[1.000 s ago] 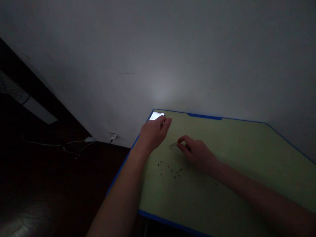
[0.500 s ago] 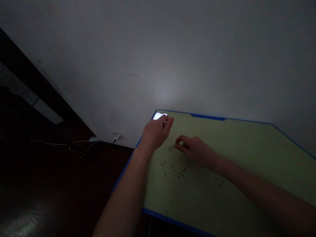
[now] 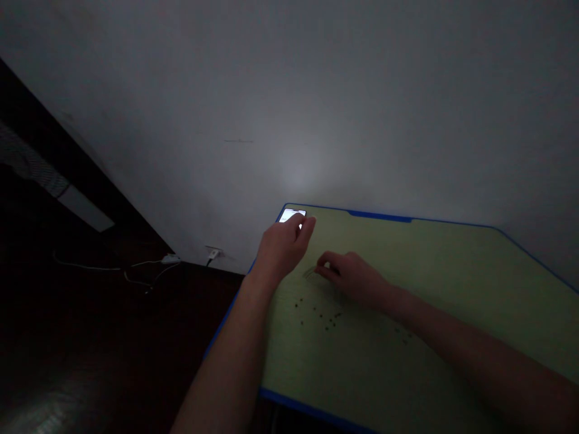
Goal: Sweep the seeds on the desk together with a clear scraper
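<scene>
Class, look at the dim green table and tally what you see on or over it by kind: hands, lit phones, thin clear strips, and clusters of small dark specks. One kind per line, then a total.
Hands: 2, left hand and right hand
Lit phone: 1
Thin clear strip: 1
Clusters of dark specks: 2, main cluster and smaller cluster
Total: 6

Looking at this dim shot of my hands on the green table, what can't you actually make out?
All in the head view:
- Phone: the lit screen is too small to read, and the left hand covers its near end.
- Small pale thing at the right hand fingertips: too dim to identify, and the grip is unclear.
- Dark specks on the table: too tiny to name.
- Floor cables: lost in shadow.
</scene>
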Action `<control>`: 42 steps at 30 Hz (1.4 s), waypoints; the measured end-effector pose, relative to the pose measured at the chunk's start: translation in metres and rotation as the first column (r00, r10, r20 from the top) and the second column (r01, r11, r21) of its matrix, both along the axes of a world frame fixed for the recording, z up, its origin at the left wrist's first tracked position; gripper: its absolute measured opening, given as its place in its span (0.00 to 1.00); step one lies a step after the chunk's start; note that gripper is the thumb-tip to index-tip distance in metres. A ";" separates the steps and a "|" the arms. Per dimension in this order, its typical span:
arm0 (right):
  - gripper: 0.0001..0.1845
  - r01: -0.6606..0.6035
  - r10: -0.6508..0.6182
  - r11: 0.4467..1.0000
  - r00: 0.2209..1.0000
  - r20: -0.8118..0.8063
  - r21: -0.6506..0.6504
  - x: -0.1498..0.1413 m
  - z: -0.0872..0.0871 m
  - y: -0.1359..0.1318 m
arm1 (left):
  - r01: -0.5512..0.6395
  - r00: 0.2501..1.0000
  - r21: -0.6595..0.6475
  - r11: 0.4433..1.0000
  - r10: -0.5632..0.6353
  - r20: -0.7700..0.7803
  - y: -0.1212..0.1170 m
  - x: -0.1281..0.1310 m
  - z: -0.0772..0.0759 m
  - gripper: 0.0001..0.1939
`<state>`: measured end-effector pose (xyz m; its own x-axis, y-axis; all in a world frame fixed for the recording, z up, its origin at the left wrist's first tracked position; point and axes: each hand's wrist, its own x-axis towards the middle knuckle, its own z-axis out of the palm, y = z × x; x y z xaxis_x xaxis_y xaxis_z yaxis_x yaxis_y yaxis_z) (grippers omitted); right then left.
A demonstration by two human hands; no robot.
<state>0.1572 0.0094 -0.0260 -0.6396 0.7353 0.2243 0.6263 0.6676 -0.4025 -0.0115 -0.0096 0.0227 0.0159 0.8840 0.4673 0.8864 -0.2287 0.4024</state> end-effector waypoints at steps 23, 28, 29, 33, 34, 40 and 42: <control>0.23 -0.355 0.275 0.923 0.878 0.391 0.148 -0.029 0.004 -0.002 | -0.028 0.998 0.060 0.998 0.024 0.056 0.001 -0.004 -0.002 0.23; 0.22 -0.384 0.311 0.916 0.862 0.400 0.115 -0.023 0.001 -0.020 | -0.028 0.998 0.055 0.998 0.025 0.053 0.001 -0.003 -0.002 0.24; 0.22 -0.385 0.313 0.916 0.862 0.398 0.113 -0.021 0.000 -0.024 | -0.027 0.998 0.055 0.998 0.024 0.052 0.001 -0.003 -0.002 0.24; 0.20 -0.355 0.281 0.927 0.871 0.403 0.122 -0.015 -0.005 -0.040 | -0.013 0.999 0.058 0.998 0.010 0.053 0.001 -0.002 -0.002 0.23; 0.20 -0.343 0.268 0.931 0.876 0.400 0.127 -0.013 -0.005 -0.045 | -0.011 0.998 0.059 0.998 0.007 0.055 0.001 -0.002 -0.002 0.23; 0.17 -0.311 0.257 0.945 0.901 0.350 0.105 -0.005 -0.006 -0.067 | -0.007 0.998 0.053 0.999 0.004 0.056 0.003 -0.002 -0.003 0.24; 0.17 -0.286 0.238 0.954 0.908 0.344 0.093 -0.003 -0.006 -0.073 | -0.008 0.999 0.059 0.998 0.005 0.053 0.003 -0.002 -0.003 0.24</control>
